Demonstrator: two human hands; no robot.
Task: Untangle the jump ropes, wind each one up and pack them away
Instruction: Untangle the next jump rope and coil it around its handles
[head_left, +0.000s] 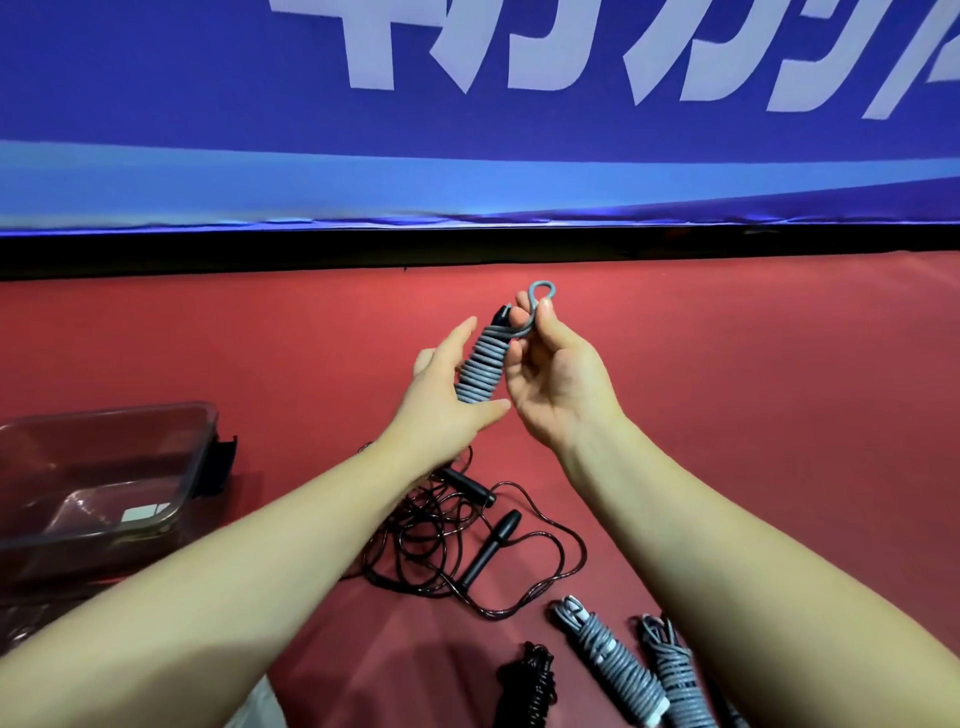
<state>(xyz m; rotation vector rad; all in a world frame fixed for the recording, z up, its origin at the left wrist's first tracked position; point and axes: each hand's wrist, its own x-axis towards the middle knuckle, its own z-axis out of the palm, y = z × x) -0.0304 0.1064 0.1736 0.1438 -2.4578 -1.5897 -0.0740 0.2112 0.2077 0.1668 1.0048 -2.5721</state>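
A person's two bare forearms reach forward over a red floor (753, 395). Near the centre of the view, both hands hold up a grey jump rope (480, 371), coiled tightly round its dark handles into a short bundle that tilts toward 1 o'clock.

The left hand (447, 387) cradles the bundle from the 9 o'clock side. Its fingers are straight along the coils and its thumb stretches across the lower end. The right hand (556, 379), on the 3 o'clock side, pinches the rope's free end between thumb and fingertips. A small grey loop stands up above that pinch.

On the floor at 6 o'clock lies a black jump rope (441, 535), loose and tangled, with its two black handles among the loops. At 5 o'clock two more grey bundles lie side by side: a wound grey rope (610, 660) and a second grey bundle (675, 675). Just left of them is a wound black rope (530, 680).

At 8 o'clock sits a clear plastic box (171, 509) with a dark latch on its side. At 12 o'clock a blue banner (156, 104) with large white lettering fills the background.
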